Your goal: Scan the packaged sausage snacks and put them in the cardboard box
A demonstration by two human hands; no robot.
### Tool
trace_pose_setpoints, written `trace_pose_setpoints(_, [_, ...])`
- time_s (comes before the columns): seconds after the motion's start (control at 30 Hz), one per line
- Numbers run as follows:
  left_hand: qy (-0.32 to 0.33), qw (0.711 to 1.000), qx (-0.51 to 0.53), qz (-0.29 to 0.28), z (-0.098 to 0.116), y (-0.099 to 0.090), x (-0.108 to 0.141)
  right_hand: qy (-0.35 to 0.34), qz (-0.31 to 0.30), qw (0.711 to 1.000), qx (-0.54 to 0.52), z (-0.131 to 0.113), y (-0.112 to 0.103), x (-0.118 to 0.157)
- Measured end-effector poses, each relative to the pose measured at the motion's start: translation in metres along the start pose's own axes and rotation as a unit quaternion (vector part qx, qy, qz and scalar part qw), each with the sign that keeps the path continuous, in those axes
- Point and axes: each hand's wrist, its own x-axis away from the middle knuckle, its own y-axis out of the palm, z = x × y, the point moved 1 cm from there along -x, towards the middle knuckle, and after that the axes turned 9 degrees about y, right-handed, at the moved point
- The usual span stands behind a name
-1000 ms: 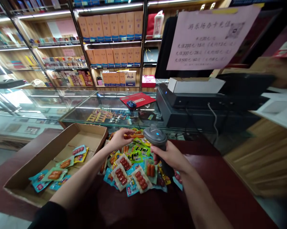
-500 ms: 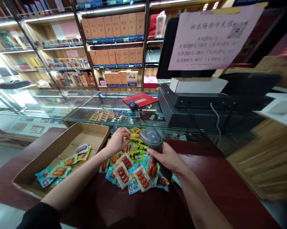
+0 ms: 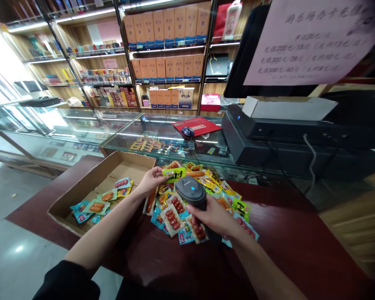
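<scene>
A small green-yellow snack packet (image 3: pixel 174 174) is pinched in my left hand (image 3: pixel 152 180), held up over the back left of a pile of sausage packets. My right hand (image 3: pixel 214 214) is wrapped round the handle of a dark grey barcode scanner (image 3: pixel 191 189), whose head faces the green packet and shows a blue light. Beneath both hands the pile of packets (image 3: pixel 172 219) in clear, blue, yellow and green wrappers lies on the dark red table (image 3: pixel 162 266). To the left, several packets (image 3: pixel 97 206) lie inside an open cardboard box (image 3: pixel 71 191).
Behind the table is a glass display counter (image 3: pixel 121 139) with a red mat (image 3: pixel 202 125) and a mouse (image 3: pixel 187 132) on it. At the right stand a monitor with a paper sign (image 3: pixel 302 46) and a dark register base (image 3: pixel 252 146). Boxed goods fill the shelves behind.
My left hand has lifted the green packet from the pile. The scanner has moved nearer to that hand. The view has shifted, showing more of the pile's right side.
</scene>
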Motion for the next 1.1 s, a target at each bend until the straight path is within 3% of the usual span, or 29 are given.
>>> trace_pose_setpoints(0.3, [-0.038, 0.999, 0.032, 0.006, -0.009, -0.004, -0.001, 0.015, -0.004, 1.0, -0.001, 0.008, 0.001, -0.006])
trace_pose_setpoints(0.7, [-0.023, 0.999, -0.031, -0.023, -0.003, 0.005, 0.003, 0.022, -0.002, 1.0, -0.002, 0.009, 0.0, -0.005])
trace_pose_setpoints(1.1, [-0.033, 0.998, -0.027, -0.038, -0.002, 0.003, 0.004, 0.017, 0.001, 1.0, 0.009, 0.008, -0.001, -0.006])
